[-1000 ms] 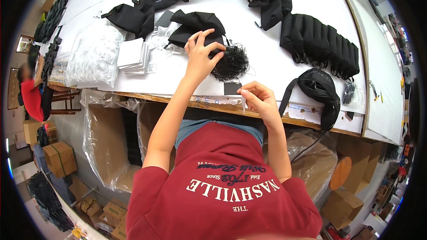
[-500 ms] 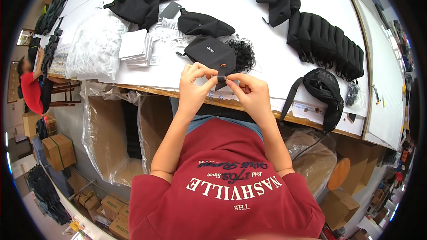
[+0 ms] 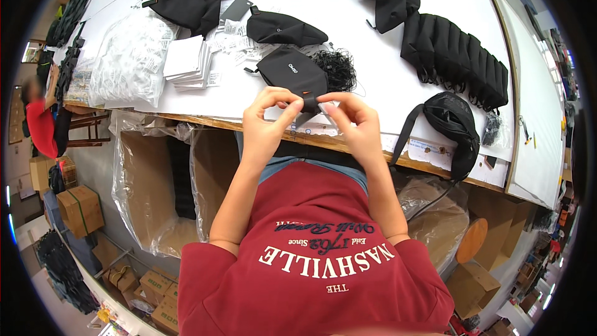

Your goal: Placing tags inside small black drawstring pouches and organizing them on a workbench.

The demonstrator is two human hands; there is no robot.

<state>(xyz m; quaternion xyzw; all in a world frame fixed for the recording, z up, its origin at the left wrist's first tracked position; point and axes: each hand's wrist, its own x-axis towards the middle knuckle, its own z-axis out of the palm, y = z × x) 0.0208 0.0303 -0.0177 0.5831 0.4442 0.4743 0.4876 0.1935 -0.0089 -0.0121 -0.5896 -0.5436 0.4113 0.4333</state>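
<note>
Both hands up at the near table edge, fingertips meeting over a small dark tag [image 3: 309, 107]. Left hand [image 3: 266, 115] pinches it between thumb and forefinger from the left; right hand [image 3: 349, 118] pinches it from the right, other fingers curled. Tag sits just below the black pouch [image 3: 292, 71], touching or overlapping its lower edge; can't tell if it's attached. Pouch lies flat on the white table [image 3: 373, 56], near edge, right above the hands. Tangle of black string [image 3: 334, 68] touching the pouch on its right. Second pouch [image 3: 283, 27] further back. Stack of white cards [image 3: 186, 61] left of the pouch, clear plastic bags [image 3: 127, 59] left of that. Row of upright black pouches [image 3: 460, 56] well to the right, more black ones heaped along the far edge. Black waist bag [image 3: 453, 121] at the right near edge, strap hanging over it. Cardboard box lined with clear plastic [image 3: 155, 180] under the table, left. Another person in red [image 3: 40, 124] far left, apart from this work.
</note>
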